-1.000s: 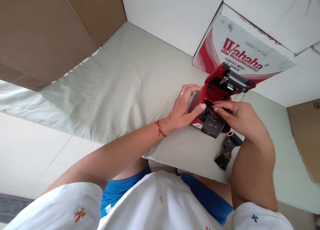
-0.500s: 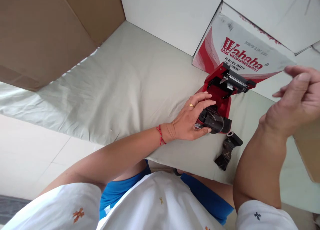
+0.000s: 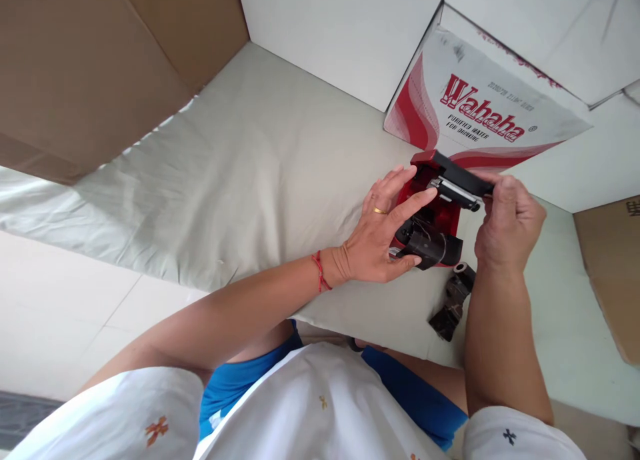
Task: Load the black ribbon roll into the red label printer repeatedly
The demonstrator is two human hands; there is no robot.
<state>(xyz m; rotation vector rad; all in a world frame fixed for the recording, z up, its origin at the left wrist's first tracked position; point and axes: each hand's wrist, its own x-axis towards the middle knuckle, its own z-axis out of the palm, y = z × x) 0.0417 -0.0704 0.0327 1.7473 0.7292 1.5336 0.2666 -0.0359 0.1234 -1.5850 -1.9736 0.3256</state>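
A small red device (image 3: 447, 215) with a hinged black-edged lid (image 3: 457, 180) lies on a pale cloth-covered surface (image 3: 260, 173). A black roll part (image 3: 430, 245) sits at its near end. My left hand (image 3: 383, 237) steadies the device from the left, fingers spread along its side and thumb by the roll. My right hand (image 3: 507, 220) grips the lid's far end, with the lid tilted down over the body.
A second black roll piece (image 3: 453, 303) lies on the cloth just near the device. A red and white Wahaha carton (image 3: 480, 107) stands behind it. White boxes are at the back, brown cardboard at upper left and far right.
My right hand left the roll, rose to the right, then came back down onto the lid. The lid has swung from upright down toward the body. My left hand shifted slightly.
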